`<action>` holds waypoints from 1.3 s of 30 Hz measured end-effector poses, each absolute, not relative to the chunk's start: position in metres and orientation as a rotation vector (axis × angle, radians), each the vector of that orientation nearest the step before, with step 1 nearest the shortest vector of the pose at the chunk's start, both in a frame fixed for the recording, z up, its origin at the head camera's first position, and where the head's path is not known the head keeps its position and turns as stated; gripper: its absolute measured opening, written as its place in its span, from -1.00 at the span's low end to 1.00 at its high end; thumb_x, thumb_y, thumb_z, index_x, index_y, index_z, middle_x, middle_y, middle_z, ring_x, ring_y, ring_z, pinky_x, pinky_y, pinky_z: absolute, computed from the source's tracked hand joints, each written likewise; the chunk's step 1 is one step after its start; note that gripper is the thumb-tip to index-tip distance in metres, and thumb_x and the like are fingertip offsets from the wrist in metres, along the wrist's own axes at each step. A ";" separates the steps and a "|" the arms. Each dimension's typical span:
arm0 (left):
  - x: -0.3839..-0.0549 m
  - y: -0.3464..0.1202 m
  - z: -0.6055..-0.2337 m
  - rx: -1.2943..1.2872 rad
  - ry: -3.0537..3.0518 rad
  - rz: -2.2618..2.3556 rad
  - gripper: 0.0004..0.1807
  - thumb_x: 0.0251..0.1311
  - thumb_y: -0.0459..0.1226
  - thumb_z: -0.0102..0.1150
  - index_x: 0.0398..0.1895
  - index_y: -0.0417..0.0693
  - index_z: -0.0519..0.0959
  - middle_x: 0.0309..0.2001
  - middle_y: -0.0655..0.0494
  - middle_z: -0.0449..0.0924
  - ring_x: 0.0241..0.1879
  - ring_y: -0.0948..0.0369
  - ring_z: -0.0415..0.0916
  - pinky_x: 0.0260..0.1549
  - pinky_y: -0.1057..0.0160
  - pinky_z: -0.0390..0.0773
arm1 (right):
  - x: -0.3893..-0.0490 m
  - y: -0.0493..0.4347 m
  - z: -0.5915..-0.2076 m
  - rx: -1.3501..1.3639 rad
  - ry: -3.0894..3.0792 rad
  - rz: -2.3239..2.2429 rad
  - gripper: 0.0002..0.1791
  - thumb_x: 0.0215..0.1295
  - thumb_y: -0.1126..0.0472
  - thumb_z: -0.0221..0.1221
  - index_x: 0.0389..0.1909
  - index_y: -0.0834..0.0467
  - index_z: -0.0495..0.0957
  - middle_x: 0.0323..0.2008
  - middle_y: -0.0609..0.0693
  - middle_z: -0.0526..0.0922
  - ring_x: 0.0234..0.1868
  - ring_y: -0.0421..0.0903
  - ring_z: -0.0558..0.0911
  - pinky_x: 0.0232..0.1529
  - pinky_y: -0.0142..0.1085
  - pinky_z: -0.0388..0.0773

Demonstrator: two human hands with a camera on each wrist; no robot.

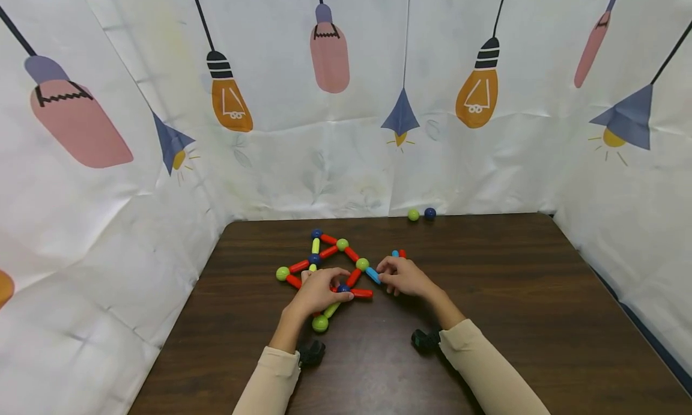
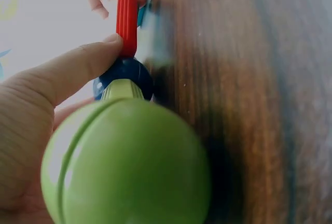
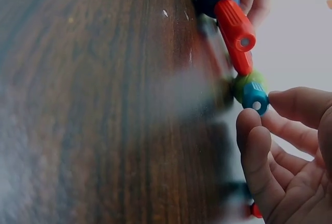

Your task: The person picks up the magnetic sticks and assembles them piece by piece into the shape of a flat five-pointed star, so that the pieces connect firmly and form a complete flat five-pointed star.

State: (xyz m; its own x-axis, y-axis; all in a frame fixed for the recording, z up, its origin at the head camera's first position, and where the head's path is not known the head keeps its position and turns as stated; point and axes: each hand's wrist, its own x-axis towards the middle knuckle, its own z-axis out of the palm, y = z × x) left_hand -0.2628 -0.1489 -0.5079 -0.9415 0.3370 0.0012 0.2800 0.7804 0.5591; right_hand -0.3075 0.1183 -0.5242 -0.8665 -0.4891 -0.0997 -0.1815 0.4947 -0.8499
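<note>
A flat frame of coloured magnetic rods and balls lies left of centre on the table. My left hand [image 1: 315, 292] grips it at a dark blue ball [image 1: 343, 288], the thumb reaching to the base of a red rod [image 2: 127, 19] that points right. Closer to me, a green ball [image 2: 129, 162] joins that blue ball through a yellow-green rod [image 1: 332, 310]. With thumb and fingertips my right hand [image 1: 408, 278] pinches a light blue rod [image 3: 255, 98], whose far end meets another green ball [image 1: 362, 263]. My left fingers hide part of the frame.
Beyond my right hand lie another light blue rod [image 1: 395, 254] and a red rod [image 1: 402, 253]. A loose green ball [image 1: 413, 214] and a dark blue ball [image 1: 429, 213] sit at the table's back edge, against the printed curtain [image 1: 346, 163].
</note>
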 end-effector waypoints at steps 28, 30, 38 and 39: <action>-0.262 -0.150 -0.509 0.454 2.867 0.858 -0.55 0.16 0.11 0.44 0.03 0.11 0.70 -0.43 0.32 0.53 -0.38 0.29 0.43 -0.06 0.00 0.05 | -0.326 0.150 -0.504 -0.557 2.508 -1.325 -0.73 0.51 0.15 0.16 0.08 0.22 0.58 -0.32 0.15 0.66 -0.48 -0.04 0.61 -0.48 -0.20 0.59; -0.262 -0.151 -0.509 0.455 2.857 0.862 -0.57 0.15 0.10 0.44 -0.02 0.10 0.70 -0.42 0.32 0.54 -0.36 0.30 0.44 -0.04 -0.01 0.05 | -0.335 0.162 -0.499 -0.526 2.550 -1.338 -0.70 0.51 0.15 0.15 0.11 0.24 0.57 -0.24 0.16 0.67 -0.43 -0.01 0.62 -0.48 -0.21 0.57; -0.262 -0.154 -0.507 0.480 2.833 0.883 -0.57 0.15 0.07 0.46 0.01 0.11 0.68 -0.44 0.30 0.52 -0.40 0.30 0.43 -0.06 -0.01 0.04 | -0.376 0.209 -0.486 -0.369 2.709 -1.316 -0.57 0.50 0.17 0.17 0.28 0.26 0.46 0.21 0.28 0.51 -0.14 0.19 0.67 -0.31 -0.23 0.52; -0.262 -0.154 -0.507 0.485 2.831 0.884 -0.55 0.15 0.06 0.46 0.05 0.12 0.67 -0.44 0.30 0.52 -0.40 0.30 0.43 -0.06 -0.01 0.04 | -0.382 0.213 -0.485 -0.370 2.724 -1.300 -0.55 0.49 0.17 0.18 0.30 0.26 0.45 0.26 0.30 0.47 -0.14 0.19 0.65 -0.28 -0.22 0.52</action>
State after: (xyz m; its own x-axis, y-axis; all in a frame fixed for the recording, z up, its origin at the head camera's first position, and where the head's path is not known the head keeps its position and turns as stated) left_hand -0.2618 -0.1541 -0.5072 -0.9389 0.3426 -0.0335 0.2627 0.7759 0.5735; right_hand -0.3817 0.2135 -0.4848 -0.9653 -0.2607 0.0135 -0.1746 0.6060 -0.7761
